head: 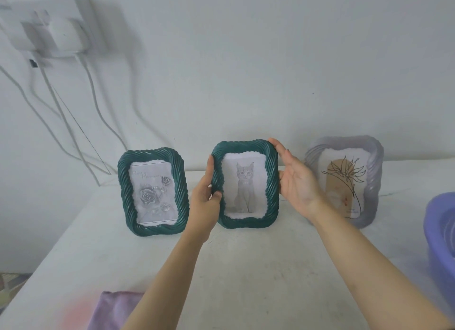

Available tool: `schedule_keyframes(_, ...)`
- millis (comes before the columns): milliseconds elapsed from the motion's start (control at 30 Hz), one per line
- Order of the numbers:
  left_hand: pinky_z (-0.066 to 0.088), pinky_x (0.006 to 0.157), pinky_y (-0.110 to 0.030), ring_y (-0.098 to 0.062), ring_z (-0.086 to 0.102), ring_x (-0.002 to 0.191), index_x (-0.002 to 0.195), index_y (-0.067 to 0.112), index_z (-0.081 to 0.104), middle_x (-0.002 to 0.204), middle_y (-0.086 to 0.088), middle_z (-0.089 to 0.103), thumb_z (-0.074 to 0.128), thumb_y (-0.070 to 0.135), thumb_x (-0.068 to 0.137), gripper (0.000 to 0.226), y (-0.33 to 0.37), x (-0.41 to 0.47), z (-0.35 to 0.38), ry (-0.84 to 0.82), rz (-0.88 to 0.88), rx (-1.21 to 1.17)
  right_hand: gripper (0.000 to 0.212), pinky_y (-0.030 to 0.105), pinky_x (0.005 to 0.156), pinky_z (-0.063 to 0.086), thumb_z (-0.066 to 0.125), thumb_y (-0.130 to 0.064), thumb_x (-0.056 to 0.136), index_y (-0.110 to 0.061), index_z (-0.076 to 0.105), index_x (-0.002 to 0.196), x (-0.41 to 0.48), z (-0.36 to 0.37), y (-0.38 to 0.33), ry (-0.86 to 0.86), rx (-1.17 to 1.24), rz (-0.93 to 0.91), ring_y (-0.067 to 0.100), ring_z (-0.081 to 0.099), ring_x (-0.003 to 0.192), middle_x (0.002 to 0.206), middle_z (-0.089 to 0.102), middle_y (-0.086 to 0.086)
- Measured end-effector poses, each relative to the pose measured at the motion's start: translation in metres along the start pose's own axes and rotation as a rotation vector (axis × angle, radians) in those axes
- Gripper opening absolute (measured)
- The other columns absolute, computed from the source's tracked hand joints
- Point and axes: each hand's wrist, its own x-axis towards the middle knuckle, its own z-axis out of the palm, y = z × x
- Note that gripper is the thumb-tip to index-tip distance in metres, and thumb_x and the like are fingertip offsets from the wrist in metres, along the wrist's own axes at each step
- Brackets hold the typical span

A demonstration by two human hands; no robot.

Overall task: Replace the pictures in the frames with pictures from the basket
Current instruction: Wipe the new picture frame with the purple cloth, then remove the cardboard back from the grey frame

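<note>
Three frames are on the bench (246,268). The left grip (204,201) pinches the green cat frame (245,184). The right grip (295,179) touches it with straight fingers. One green rose frame (152,192) is left of the grips. One lilac frame (369,182) and one purple basket (438,231) are right.

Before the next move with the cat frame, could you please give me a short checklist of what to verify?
1. The left hand grips the cat frame at its left edge: ok.
2. The right hand grips too: not ok, its fingers lie straight along the right edge.
3. Gap to the rose frame: ok, apart.
4. Clearance from the lilac frame: cannot tell, the right hand overlaps it.
5. Whether the cat frame stands on the table: cannot tell.
6. Pictures in the basket: cannot tell, inside hidden.
</note>
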Motion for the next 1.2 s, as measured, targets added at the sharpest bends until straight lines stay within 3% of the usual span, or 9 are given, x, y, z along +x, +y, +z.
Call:
schedule_keyframes(267,0.042,0.076,-0.020,-0.011,0.045,0.091,0.126,0.060,0.034,0.127,0.009,0.056,0.034,-0.017,0.085,0.087,0.008,-0.007,0.004,0.052,0.015,-0.019,0.037,0.038,0.113,0.027,0.032,-0.045,0.093,-0.051,0.034,0.130,-0.010,0.008,0.002,0.072,-0.454,-0.114,0.009,0.036,0.134,0.147,0.037,-0.015)
schedule_keyframes(400,0.042,0.081,-0.023,-0.004,0.049,0.093,0.129,0.057,0.033,0.120,0.018,0.054,0.033,-0.016,0.084,0.086,0.009,-0.009,0.007,0.070,0.039,0.004,0.044,0.014,0.103,0.033,0.038,-0.025,0.099,-0.034,0.031,0.142,-0.028,0.011,-0.002,0.183,-0.661,-0.213,-0.004,0.047,0.112,0.131,0.046,-0.017)
schedule_keyframes(500,0.032,0.105,-0.019,0.004,0.041,0.121,0.137,0.044,0.030,0.134,0.017,0.044,0.039,-0.017,0.080,0.083,0.020,-0.018,0.013,0.163,0.093,0.123,0.043,0.020,0.099,0.037,0.046,-0.019,0.096,-0.027,0.041,0.137,-0.044,0.007,-0.001,0.236,-0.840,-0.307,0.002,0.050,0.114,0.130,0.051,-0.011)
schedule_keyframes(600,0.024,0.098,-0.001,-0.004,0.031,0.129,0.138,0.028,0.038,0.141,0.002,0.035,0.048,-0.015,0.078,0.075,0.033,-0.033,0.032,0.326,0.286,0.343,0.033,0.015,0.091,0.042,0.047,-0.018,0.090,-0.023,0.056,0.121,-0.065,-0.001,0.000,0.397,-0.913,-0.507,-0.004,0.055,0.102,0.110,0.059,-0.018)
schedule_keyframes(700,0.026,0.110,-0.021,-0.016,0.027,0.136,0.132,0.021,0.048,0.142,-0.009,0.033,0.049,-0.012,0.077,0.064,0.039,-0.047,0.056,0.351,0.572,0.425,0.035,0.021,0.093,0.042,0.043,-0.014,0.084,-0.012,0.060,0.114,-0.082,-0.018,0.000,0.592,-0.981,-0.690,0.006,0.053,0.103,0.107,0.059,-0.011)
schedule_keyframes(767,0.027,0.107,-0.016,-0.010,0.035,0.130,0.127,0.019,0.050,0.133,-0.006,0.043,0.047,-0.013,0.078,0.059,0.041,-0.052,0.073,0.211,0.631,0.373,0.039,0.031,0.100,0.037,0.044,-0.010,0.081,-0.011,0.057,0.118,-0.088,-0.034,0.002,0.747,-1.056,-0.672,0.022,0.051,0.113,0.118,0.058,0.005)
schedule_keyframes(967,0.020,0.106,-0.016,0.001,0.025,0.131,0.146,0.033,0.000,0.141,0.013,0.029,0.049,-0.002,0.086,0.085,0.042,-0.056,0.125,-0.364,0.231,0.286,0.053,0.031,0.101,0.030,0.044,-0.012,0.086,-0.012,0.038,0.138,-0.097,-0.067,-0.003,1.040,-0.994,-0.382,0.029,0.044,0.124,0.137,0.048,0.013)
schedule_keyframes(1100,0.039,0.078,-0.020,-0.010,0.045,0.095,0.146,0.031,-0.007,0.109,0.004,0.044,0.047,-0.001,0.087,0.086,0.043,-0.046,0.142,-0.407,0.072,0.322,0.048,0.005,0.062,0.039,0.039,-0.005,0.092,-0.026,0.040,0.136,-0.101,-0.070,-0.013,0.979,-0.647,-0.191,0.008,0.056,0.079,0.109,0.058,0.007)
schedule_keyframes(1200,0.042,0.064,-0.023,-0.014,0.044,0.074,0.147,0.033,0.009,0.084,-0.003,0.043,0.044,-0.005,0.084,0.081,0.044,-0.049,0.139,-0.308,0.031,0.256,0.043,0.002,0.058,0.038,0.040,0.003,0.088,-0.017,0.054,0.124,-0.109,-0.063,-0.011,1.021,-0.649,-0.334,-0.004,0.052,0.066,0.091,0.056,0.006)
